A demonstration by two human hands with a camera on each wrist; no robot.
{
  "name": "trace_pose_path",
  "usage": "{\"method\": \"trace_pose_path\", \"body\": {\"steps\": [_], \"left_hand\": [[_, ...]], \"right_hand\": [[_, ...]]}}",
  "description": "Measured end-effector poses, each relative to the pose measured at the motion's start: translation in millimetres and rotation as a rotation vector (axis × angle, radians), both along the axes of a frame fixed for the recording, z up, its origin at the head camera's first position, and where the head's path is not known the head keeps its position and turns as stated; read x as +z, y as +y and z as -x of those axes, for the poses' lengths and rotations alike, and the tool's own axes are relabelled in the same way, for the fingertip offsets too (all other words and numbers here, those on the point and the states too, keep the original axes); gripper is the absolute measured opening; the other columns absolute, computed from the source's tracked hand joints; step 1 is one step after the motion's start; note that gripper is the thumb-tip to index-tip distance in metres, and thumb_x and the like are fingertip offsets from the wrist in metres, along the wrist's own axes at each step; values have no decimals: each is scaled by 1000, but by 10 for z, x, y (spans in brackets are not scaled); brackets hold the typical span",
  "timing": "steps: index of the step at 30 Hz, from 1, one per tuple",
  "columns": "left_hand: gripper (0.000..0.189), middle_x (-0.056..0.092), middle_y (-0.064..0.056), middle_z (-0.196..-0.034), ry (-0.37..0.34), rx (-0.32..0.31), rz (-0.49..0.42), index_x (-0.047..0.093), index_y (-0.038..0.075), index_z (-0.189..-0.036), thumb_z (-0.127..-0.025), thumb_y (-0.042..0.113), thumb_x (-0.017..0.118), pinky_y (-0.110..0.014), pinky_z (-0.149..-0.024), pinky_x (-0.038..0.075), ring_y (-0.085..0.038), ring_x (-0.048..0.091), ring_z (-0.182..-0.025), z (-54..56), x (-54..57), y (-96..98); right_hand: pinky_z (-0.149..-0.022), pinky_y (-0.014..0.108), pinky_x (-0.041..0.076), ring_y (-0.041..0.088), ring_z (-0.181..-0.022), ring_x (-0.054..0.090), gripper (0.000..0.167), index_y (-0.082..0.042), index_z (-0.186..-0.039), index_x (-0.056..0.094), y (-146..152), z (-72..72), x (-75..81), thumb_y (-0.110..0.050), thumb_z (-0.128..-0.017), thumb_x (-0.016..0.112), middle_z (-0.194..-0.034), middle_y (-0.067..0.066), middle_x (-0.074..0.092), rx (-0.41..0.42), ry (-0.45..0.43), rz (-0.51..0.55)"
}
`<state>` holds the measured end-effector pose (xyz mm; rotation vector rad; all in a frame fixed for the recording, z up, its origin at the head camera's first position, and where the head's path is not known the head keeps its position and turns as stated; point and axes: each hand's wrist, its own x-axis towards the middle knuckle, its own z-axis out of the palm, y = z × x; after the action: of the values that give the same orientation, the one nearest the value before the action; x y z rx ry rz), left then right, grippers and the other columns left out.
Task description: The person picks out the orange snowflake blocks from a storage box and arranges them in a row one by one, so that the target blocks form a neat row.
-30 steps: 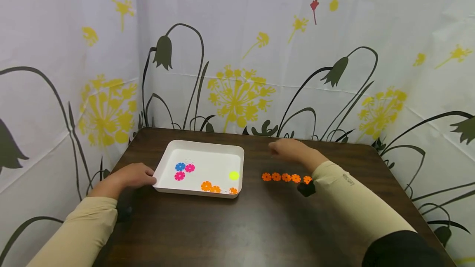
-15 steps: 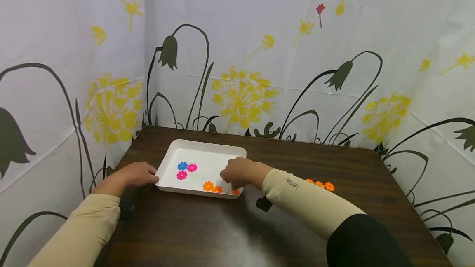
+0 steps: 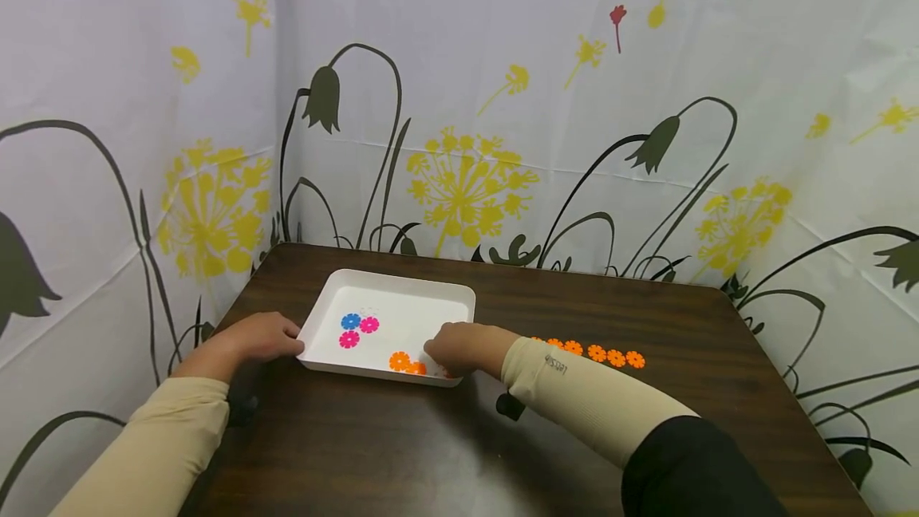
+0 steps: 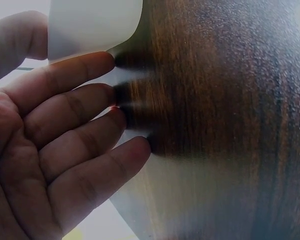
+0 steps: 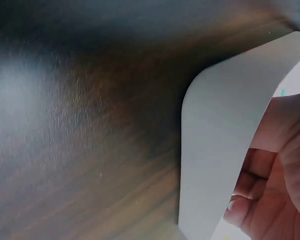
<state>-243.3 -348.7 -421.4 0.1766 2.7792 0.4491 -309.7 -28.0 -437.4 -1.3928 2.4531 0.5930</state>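
Observation:
A white tray [image 3: 391, 282] stands on the table, holding flower-shaped interlocking plastic discs. Inside lie a blue disc [image 3: 350, 321], two pink discs [image 3: 349, 339] and orange discs [image 3: 399, 361]. My left hand [image 3: 262, 337] grips the tray's left front corner; in the left wrist view the thumb and index finger pinch its wall, the other fingers extended. My right hand [image 3: 459, 348] reaches into the right front corner with curled fingers, over an orange disc that shows only in part. In the right wrist view the tray wall hides the fingertips, so whether they pinch a disc is unclear.
Right of the tray, a row of several orange discs [image 3: 597, 353] lies on the dark wooden table [image 3: 402, 445], partly behind my right forearm. A flower-printed curtain [image 3: 459, 102] hangs behind the table and along its sides.
My right hand has moved left from above the table behind the orange row into the tray's right front corner, covering the yellow disc. The left hand keeps its grip on the tray.

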Motion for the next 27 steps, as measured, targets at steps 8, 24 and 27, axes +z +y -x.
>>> {"method": "trace_pose_path", "body": {"steps": [8,24,27], "left_hand": [[18,54,-1,-71,2,13,1,68,11,-78,-82,26,60,-32,-64,37,-17,46,-67,-9,-13,-8],[21,56,-3,-73,-19,32,12,71,9,-84,-84,27,60,-33,-64,38,-19,48,-69,-6,3,-17],[21,56,-2,-73,-18,32,11,71,10,-84,-84,28,60,-32,-64,38,-18,48,-68,-13,-3,-3]], "right_hand": [[-71,28,48,16,-76,54,24,-15,-107,61,-10,45,-12,-23,-87,71,-82,-2,61,-12,-13,8],[-68,25,44,15,-75,52,26,-17,-103,53,-32,116,28,-19,-85,72,-80,-3,54,-102,-133,66],[-65,24,41,14,-72,50,21,-18,-96,54,-8,135,3,-18,-84,71,-77,-4,53,-63,-150,74]]}}
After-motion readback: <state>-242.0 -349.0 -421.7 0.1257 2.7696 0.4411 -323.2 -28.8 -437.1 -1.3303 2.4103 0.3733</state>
